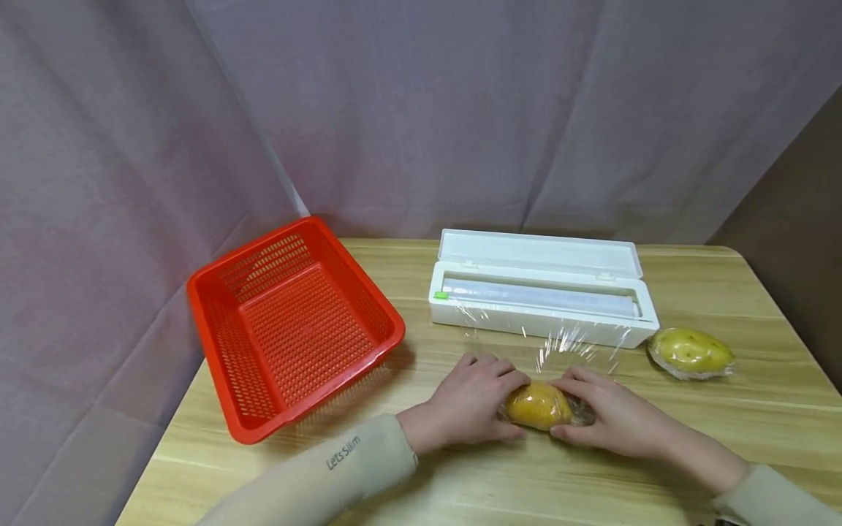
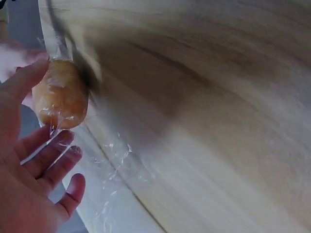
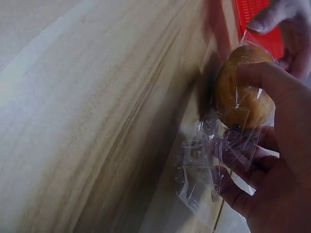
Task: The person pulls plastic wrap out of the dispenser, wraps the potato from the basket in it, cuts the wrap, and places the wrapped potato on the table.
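An orange-yellow fruit (image 1: 539,406) in clear cling film lies between my two hands near the front of the table. From its left end my left hand (image 1: 470,402) grips it, thumb on one side and fingers on the other. My right hand (image 1: 608,409) holds the opposite end, its thumb (image 3: 257,73) pressed on the film-covered skin. Crumpled film (image 3: 199,165) bunches out past the right fingers. A thin sheet of cling film (image 1: 559,351) stretches from the hands back to the white dispenser box (image 1: 533,325), whose lid stands up with a film roll (image 1: 539,294) inside.
A red plastic basket (image 1: 389,337) with slotted sides stands at the left of the wooden table (image 1: 743,292). To the right of the box lies a yellow-green, film-wrapped oval item (image 1: 691,352). A green slider (image 1: 441,295) sits at the box's left end. Grey curtains (image 1: 421,109) hang behind.
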Motion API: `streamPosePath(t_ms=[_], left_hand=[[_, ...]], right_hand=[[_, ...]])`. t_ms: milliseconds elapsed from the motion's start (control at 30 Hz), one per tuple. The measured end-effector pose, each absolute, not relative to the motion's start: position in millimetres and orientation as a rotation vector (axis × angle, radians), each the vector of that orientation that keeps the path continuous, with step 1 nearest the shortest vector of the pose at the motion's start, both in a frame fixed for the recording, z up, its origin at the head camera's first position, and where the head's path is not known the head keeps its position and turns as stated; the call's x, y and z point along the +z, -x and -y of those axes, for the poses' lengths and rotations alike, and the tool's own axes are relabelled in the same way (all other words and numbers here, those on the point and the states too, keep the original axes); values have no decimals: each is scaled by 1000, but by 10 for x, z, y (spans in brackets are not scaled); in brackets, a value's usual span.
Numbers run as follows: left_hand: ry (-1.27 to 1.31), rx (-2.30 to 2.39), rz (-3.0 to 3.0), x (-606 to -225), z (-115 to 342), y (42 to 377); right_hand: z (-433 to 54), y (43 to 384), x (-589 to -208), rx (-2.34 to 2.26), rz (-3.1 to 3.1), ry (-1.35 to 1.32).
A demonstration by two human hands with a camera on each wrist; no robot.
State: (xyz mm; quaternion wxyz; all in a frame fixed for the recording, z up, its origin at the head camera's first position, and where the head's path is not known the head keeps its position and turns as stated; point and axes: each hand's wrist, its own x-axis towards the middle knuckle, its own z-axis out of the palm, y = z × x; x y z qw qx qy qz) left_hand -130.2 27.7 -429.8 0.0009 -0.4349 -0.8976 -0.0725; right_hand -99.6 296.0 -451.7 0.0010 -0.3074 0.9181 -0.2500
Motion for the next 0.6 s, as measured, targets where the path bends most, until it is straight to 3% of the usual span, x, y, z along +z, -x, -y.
streamPosePath(t_ms=[400,600], left_hand=[[1370,-554,2891,-4413,-336,1540],[1442,-623,3013,-4354,-384,1704]], right_hand=[[-2949,968,-4491,-814,-2931,826],[-2963,967,-4427,-606,-3104,925]])
